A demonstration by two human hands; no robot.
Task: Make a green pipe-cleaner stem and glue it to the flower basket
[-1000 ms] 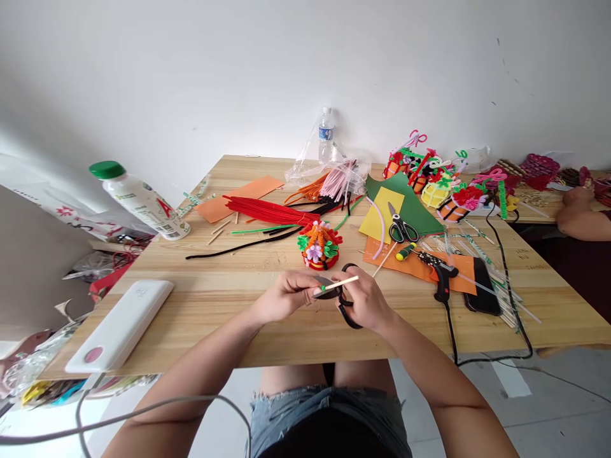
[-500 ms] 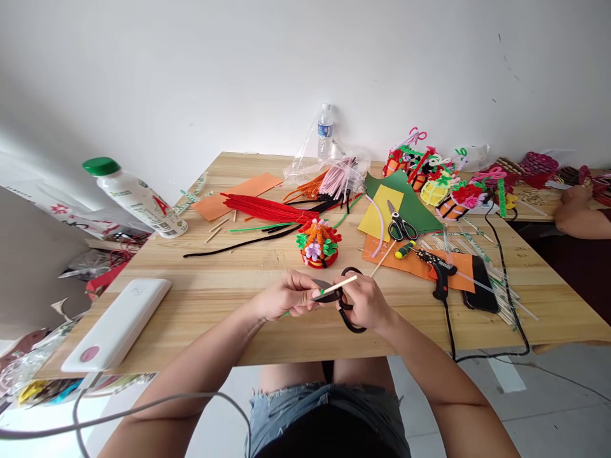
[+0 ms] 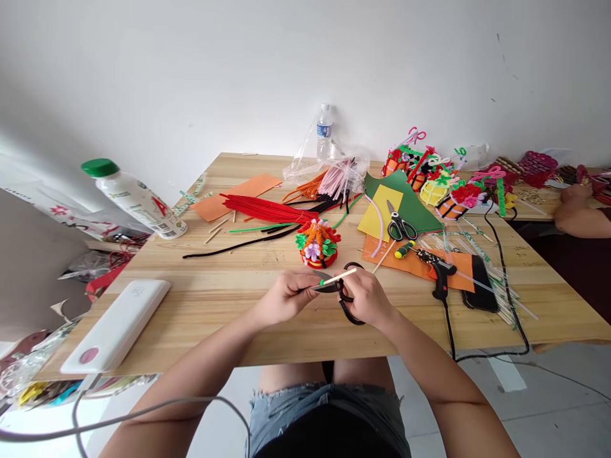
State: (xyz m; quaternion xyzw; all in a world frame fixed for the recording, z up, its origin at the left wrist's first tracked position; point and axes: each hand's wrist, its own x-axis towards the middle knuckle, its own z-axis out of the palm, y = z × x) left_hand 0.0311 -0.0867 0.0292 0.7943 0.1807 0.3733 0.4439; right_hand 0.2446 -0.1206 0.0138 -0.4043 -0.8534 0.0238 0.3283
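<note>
My left hand (image 3: 289, 296) is closed in a pinch on a thin pale wooden stick (image 3: 341, 276) with a small bit of green pipe cleaner (image 3: 321, 282) at its near end. Black-handled scissors (image 3: 352, 313) are in my right hand (image 3: 370, 294), their blades lying under the stick and reaching to my left fingers. I cannot tell whether the blades touch the green bit. Just beyond both hands stands a small ornament (image 3: 317, 245) of orange, red, green and lilac pipe cleaners.
Red pipe cleaners (image 3: 265, 210) lie behind the ornament. To the right are other scissors (image 3: 400, 224), a glue gun (image 3: 443, 278) with a cord, and a phone (image 3: 480, 292). A white power bank (image 3: 117, 327) and white bottle (image 3: 138, 203) stand left. Another person's arm (image 3: 580, 213) shows far right.
My left hand has turned slightly, its fingers now folding over the green end. The stick and scissors have risen a little and the stick lies flatter.
</note>
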